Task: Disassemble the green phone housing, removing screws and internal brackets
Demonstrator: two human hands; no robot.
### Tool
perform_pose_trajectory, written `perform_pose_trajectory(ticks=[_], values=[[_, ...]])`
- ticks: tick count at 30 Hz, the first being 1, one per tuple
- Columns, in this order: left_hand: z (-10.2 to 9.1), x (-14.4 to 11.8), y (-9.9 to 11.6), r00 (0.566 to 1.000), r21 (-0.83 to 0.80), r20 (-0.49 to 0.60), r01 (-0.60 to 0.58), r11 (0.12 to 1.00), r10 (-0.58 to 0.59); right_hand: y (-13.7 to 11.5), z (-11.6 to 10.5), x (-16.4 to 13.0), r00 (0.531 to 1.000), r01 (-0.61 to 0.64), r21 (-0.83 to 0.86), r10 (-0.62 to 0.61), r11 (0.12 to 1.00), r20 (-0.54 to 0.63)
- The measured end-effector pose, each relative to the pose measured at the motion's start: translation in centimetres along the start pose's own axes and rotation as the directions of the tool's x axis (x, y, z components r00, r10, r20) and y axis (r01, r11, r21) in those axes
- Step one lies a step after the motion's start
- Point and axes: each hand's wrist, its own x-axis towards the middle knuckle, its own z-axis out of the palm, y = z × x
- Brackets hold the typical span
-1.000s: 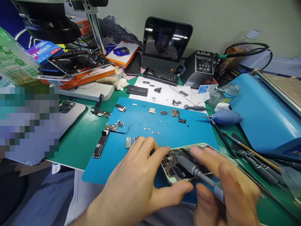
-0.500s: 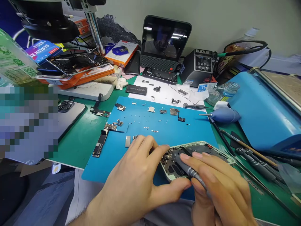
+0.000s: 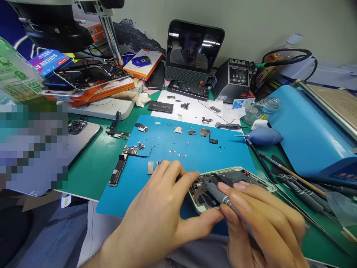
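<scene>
A stripped phone frame, pale-edged with a dark metal interior, is tilted up over the front of the blue mat. My left hand grips its left end, thumb along the near edge and fingers at the far corner. Between the thumb and fingers of my right hand is a grey screwdriver, its tip pointing into the frame's upper left corner. The tip itself is too small to make out. On the mat lie a logic board, several tiny screws and small metal brackets.
Behind the mat, white paper holds a battery and small parts. At right are a blue air blower, tweezers, more screwdrivers and a blue machine. A microscope overhangs the left; a grey phone lies below it.
My right fingers have shifted on the screwdriver, with the index fingertip slightly further right along the handle. My left hand still grips the frame, and the view has moved slightly.
</scene>
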Motion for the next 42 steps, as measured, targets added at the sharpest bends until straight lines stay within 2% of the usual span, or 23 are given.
perform_pose_trajectory(ticks=[5,10,14,16,17,19,21,25,31,42], values=[[0.0,-0.1,0.1,1.000,-0.002,0.003,-0.002,1.000,0.002,0.2,-0.2,-0.1,0.999,0.001,0.015,-0.002,1.000,0.038],[0.1,-0.2,0.0,1.000,0.010,0.009,0.008,1.000,-0.008,0.4,-0.2,-0.1,0.999,-0.035,0.036,0.036,0.999,-0.014],[0.0,0.0,0.0,0.998,-0.011,0.047,0.037,0.999,-0.037,0.4,0.0,-0.4,0.993,-0.093,0.092,0.085,0.991,0.080],[0.0,-0.1,0.0,0.998,0.002,0.048,0.037,0.999,-0.037,0.3,0.2,-0.8,0.983,-0.186,0.105,0.184,0.977,0.030],[0.1,-0.1,-0.1,0.999,0.016,0.043,0.030,0.999,-0.031,0.2,0.3,-1.0,0.970,-0.238,0.097,0.242,0.966,-0.032],[0.1,-0.2,-0.1,0.999,0.039,0.035,0.006,0.999,-0.007,0.1,0.4,-1.3,0.926,-0.327,0.085,0.337,0.941,-0.170],[0.2,-0.3,-0.2,0.999,0.051,0.034,-0.010,0.999,0.009,-0.1,0.5,-1.6,0.898,-0.366,0.106,0.381,0.925,-0.219],[0.3,-0.3,-0.3,0.999,0.060,0.038,-0.027,0.998,0.025,-0.1,0.5,-1.5,0.912,-0.373,0.172,0.394,0.912,-0.115],[0.3,-0.3,-0.4,0.999,0.070,0.048,-0.008,0.998,0.005,0.1,0.3,-1.1,0.943,-0.319,0.145,0.329,0.937,-0.048],[0.5,-0.4,-0.4,0.999,0.086,0.021,-0.027,0.996,0.025,-0.2,0.2,-1.4,0.950,-0.301,0.126,0.309,0.945,-0.051]])
